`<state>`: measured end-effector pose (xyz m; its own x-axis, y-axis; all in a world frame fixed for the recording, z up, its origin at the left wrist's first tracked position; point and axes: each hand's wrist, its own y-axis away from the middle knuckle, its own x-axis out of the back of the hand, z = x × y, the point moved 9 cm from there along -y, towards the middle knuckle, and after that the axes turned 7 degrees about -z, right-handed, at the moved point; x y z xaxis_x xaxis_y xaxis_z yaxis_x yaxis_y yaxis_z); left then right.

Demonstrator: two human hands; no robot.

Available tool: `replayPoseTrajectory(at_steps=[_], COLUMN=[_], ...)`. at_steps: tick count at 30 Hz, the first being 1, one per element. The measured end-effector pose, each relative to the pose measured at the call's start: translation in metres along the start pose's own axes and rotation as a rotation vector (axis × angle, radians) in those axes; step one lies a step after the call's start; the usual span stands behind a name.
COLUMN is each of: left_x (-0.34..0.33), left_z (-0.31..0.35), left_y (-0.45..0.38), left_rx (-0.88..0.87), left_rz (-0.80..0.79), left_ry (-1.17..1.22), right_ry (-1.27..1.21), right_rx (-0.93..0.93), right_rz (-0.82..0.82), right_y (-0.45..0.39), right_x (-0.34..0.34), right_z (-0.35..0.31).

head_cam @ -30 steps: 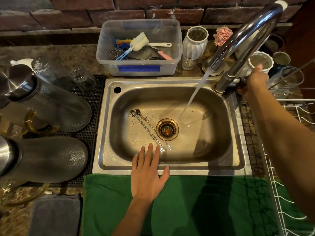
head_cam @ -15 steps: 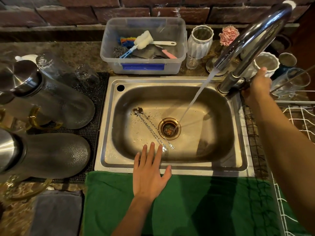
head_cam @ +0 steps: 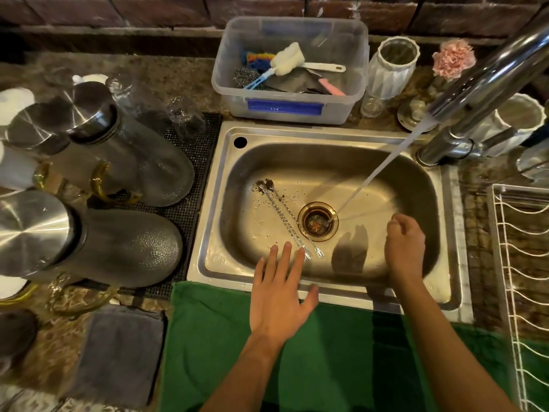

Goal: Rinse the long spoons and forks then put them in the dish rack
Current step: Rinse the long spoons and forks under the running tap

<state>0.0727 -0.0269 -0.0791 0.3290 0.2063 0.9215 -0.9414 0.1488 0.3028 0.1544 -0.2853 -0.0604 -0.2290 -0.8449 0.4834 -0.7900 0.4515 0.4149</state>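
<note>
Both hands are empty: left hand (head_cam: 279, 295) spread flat on the sink (head_cam: 454, 281) rim near two utensils (head_cam: 286, 221), right hand (head_cam: 404, 248) loosely curled beside the drain (head_cam: 318, 221).

The left hand (head_cam: 279, 295) lay flat, fingers spread, across the near rim of the sink (head_cam: 326, 135); the right hand (head_cam: 404, 246) hung loosely curled, empty, over its basin.

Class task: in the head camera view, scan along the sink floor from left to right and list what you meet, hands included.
long spoons and forks → drain → water stream → right hand. The left hand sits at the near rim, overlapping the utensil tips, so it is left out of the order.
</note>
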Motion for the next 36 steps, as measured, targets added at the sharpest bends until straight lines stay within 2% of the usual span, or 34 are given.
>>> replayPoseTrajectory(at_steps=[9, 15, 18, 21, 23, 28, 36], left_x=[0.010, 0.039, 0.042, 0.011, -0.009, -0.042, -0.057], left_z=[0.005, -0.009, -0.035, -0.076, -0.094, -0.112, -0.106], left_y=[0.003, -0.030, -0.075, -0.115, -0.130, -0.151, -0.168], left_rx=[-0.019, 0.005, 0.168, 0.522, 0.690, 0.819, 0.799], left_rz=[0.008, 0.118, 0.083, -0.059, -0.089, -0.094, -0.081], left_ry=[0.022, 0.148, 0.372, 0.852, 1.057, 1.073, 1.054], right_ry=[0.098, 0.098, 0.113, 0.125, 0.124, 0.127, 0.164], right_rx=[0.036, -0.004, 0.000, 0.001, -0.010, -0.037, -0.072], right_rz=[-0.091, -0.139, -0.149, -0.157, -0.162, -0.171, -0.176], right_y=[0.039, 0.052, 0.054, 0.053, 0.052, 0.049, 0.043], right_x=[-0.024, -0.031, -0.034, -0.036, -0.037, -0.040, -0.039], right_z=[0.002, 0.009, 0.008, 0.008, 0.011, 0.014, 0.017])
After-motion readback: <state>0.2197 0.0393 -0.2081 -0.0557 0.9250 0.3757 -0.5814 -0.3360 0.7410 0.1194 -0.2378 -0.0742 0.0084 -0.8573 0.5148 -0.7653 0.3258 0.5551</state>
